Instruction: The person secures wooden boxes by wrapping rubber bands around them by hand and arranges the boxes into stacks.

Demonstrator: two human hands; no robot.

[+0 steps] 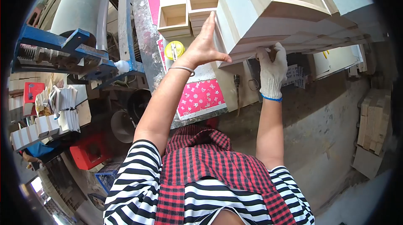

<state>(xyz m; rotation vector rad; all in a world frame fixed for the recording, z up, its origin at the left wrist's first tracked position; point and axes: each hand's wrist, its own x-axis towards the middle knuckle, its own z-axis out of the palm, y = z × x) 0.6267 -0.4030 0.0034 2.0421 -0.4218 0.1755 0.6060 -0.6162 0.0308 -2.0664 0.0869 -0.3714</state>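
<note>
Large pale wooden boxes [247, 15] stand stacked in a row from the middle to the upper right, with open tops or fronts. My left hand [203, 46] is bare, with a band at the wrist. Its fingers stretch along the near left side of the closest box, and its thumb points right by the lower corner. My right hand [273, 69] wears a white knit glove with a blue cuff. The gloved fingers bend at the lower front edge of the boxes; their tips are partly hidden. Two smaller open wooden boxes [173, 16] stand beyond my left hand.
A yellow round object [169, 51] sits left of my left hand. Pink patterned paper [200, 98] lies at the bench's near edge, beside a thin dark-handled tool [236, 83]. A blue-framed roller machine [79, 44] stands left. Wooden pieces [373, 120] are stacked at far right.
</note>
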